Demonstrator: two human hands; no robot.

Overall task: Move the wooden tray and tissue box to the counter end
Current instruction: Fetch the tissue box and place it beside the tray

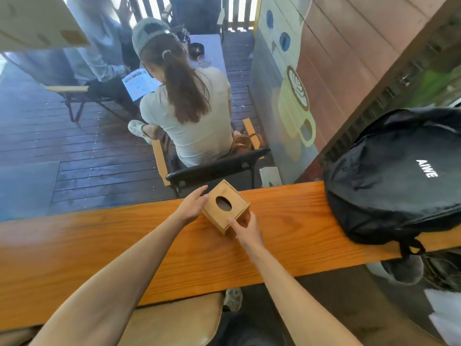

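Note:
A square wooden tissue box (225, 206) with an oval hole in its lid stands on the orange wooden counter (99, 240), near the far edge. My left hand (193, 204) lies against the box's left side with its fingers spread along it. My right hand (247, 229) holds the box's near right corner, thumb on the front face and fingers around the right side. No tissue shows in the hole. No wooden tray is in view.
A black backpack (399, 176) fills the counter's right end, a strap hanging over the near edge. Beyond the window glass a person (189, 108) sits on a chair on dark decking. A tan stool cushion (174, 320) is below the counter.

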